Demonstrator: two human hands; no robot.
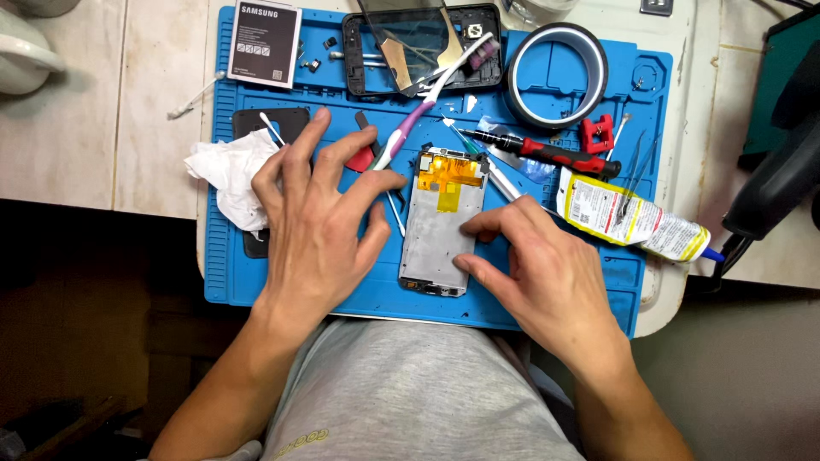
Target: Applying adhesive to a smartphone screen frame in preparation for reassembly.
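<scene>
Head view showed the opened phone frame (443,224) lying on the blue repair mat (224,256), its long axis running away from you, orange film at the far end. It lay between your hands. Your right hand (547,277) was the nearer one: two fingertips pressed on the frame's right edge, fingers half curled, gripping nothing. Your left hand (320,224) rested spread and flat on the mat just left of the frame, holding nothing, its thumb tip near the frame's top left corner. Beyond the frame lay a toothbrush (427,102), a red-handled screwdriver (547,152) and a tape roll (557,75); a glue tube (632,220) lay to the right. No container held parts; the black back shell (423,49) held only loose strips.
</scene>
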